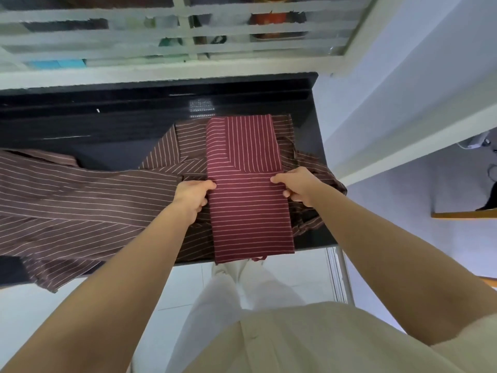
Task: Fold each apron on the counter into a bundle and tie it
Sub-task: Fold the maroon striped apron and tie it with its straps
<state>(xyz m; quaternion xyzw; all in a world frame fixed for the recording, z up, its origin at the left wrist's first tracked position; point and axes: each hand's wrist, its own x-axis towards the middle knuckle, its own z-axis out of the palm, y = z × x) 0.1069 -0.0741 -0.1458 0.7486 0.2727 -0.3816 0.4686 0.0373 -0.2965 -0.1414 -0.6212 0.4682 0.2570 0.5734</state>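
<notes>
A red striped apron lies folded into a long narrow strip on the black counter, its near end hanging a little over the front edge. My left hand grips its left edge at mid-length, thumb on top and fingers curled under. My right hand grips the right edge opposite, the same way. A red strap end dangles at the near end. Brown striped aprons lie loose beneath and to the left of the red one.
The counter ends at a white wall on the right, with a barred window behind it. Brown fabric drapes over the counter's front edge at the left. A white shelf juts out at the right. Tiled floor lies below.
</notes>
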